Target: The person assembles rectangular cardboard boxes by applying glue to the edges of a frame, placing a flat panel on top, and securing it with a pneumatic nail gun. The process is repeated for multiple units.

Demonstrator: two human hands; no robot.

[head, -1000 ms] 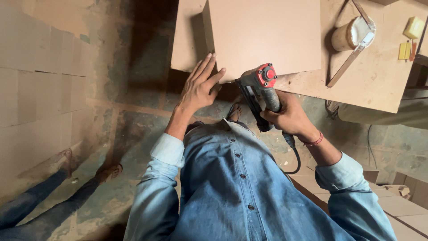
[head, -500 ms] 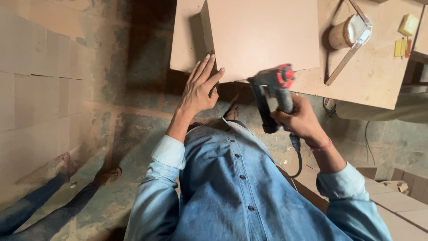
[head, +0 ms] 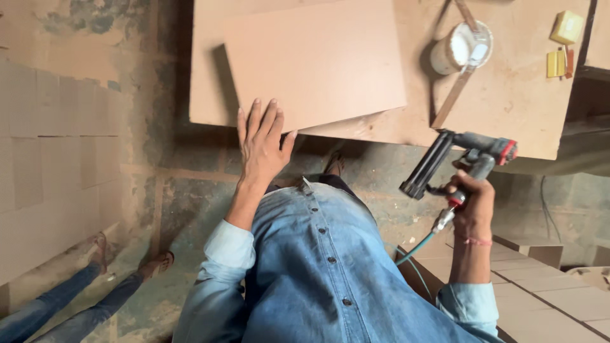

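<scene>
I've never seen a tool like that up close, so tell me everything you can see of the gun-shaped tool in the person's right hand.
The nail gun is a pistol-shaped air tool with a dark grey body, a red cap at the rear end of its head and a long black magazine slanting down to the left. The right hand grips its handle and holds it in the air, clear of the workbench, just below the bench's near edge. A metal fitting at the base of the handle joins a green air hose, which trails down past the denim shirt.

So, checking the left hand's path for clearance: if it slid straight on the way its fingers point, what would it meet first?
The left hand already touches the top board; further on only that board's bare face shows.
</scene>
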